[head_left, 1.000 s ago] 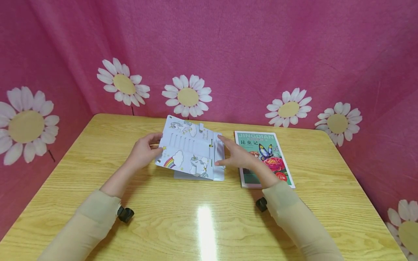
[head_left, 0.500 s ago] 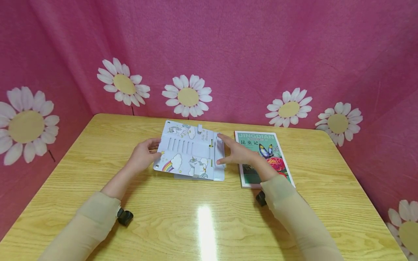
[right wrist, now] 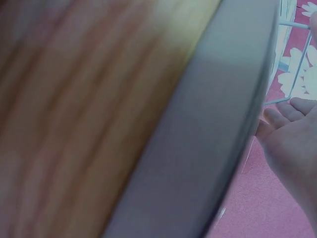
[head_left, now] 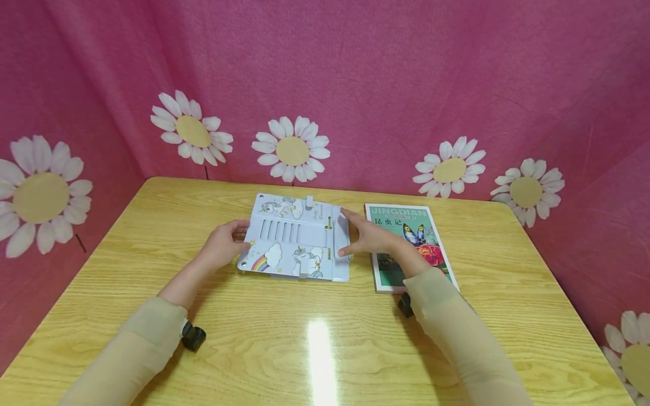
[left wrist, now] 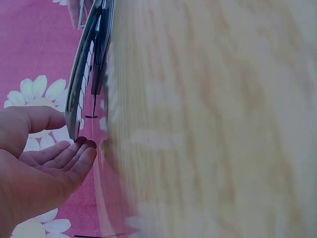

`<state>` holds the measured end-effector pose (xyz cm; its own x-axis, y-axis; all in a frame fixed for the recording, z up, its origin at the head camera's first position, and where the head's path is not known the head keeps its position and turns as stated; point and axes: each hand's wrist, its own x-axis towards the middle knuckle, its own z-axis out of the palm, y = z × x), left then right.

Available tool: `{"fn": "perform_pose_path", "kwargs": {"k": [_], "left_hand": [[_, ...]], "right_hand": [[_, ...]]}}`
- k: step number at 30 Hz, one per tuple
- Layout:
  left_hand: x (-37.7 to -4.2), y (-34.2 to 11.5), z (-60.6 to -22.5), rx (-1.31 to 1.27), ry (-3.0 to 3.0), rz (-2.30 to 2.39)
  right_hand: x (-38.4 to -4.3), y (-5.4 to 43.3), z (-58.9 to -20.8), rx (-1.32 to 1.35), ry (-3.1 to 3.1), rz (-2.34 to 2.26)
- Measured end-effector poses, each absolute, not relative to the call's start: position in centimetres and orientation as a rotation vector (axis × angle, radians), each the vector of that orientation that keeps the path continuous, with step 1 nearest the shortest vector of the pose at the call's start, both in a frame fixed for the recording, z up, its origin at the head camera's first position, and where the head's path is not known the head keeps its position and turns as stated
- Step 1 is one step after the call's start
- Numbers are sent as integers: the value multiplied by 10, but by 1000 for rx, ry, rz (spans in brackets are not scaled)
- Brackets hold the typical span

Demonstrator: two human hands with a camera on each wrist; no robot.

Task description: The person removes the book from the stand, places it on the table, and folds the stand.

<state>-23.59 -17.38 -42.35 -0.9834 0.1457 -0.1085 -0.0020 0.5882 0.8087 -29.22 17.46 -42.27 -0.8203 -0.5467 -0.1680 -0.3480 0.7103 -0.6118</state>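
Note:
A white book stand (head_left: 288, 248), printed with unicorns and a rainbow, lies low on the table left of centre. Its slotted panel is slightly raised at the left end, and the left wrist view shows a narrow gap under the panel (left wrist: 75, 99). My left hand (head_left: 222, 243) pinches the panel's left edge, thumb above and fingers below. With thumb and fingers spread, my right hand (head_left: 373, 238) holds the stand's right end. In the right wrist view a thin wire frame (right wrist: 298, 64) stands between that hand's fingers and thumb.
A green-covered book (head_left: 401, 225) with a butterfly and a red flower lies just right of the stand, partly under my right forearm. The wooden table (head_left: 264, 349) meets a pink curtain (head_left: 355, 84) with daisies at the back and sides.
The left end of the stand's panel has come down toward the table, with my left hand lowering along with it. My right hand has stayed nearly still at the right end.

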Motion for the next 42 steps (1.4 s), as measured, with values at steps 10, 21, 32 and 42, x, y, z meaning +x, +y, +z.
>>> {"fn": "perform_pose_path", "kwargs": {"k": [10, 21, 32, 42], "left_hand": [[-240, -174, -421, 168, 2689, 1151], [-241, -173, -419, 251, 2736, 1011], [-237, -171, -417, 235, 2722, 1012], [-230, -165, -407, 267, 2854, 1057]], "right_hand": [[-293, 173, -420, -656, 2565, -808], [-296, 172, -422, -674, 2592, -797], [-298, 172, -423, -689, 2623, -749], [-296, 170, -417, -707, 2640, -698]]}}
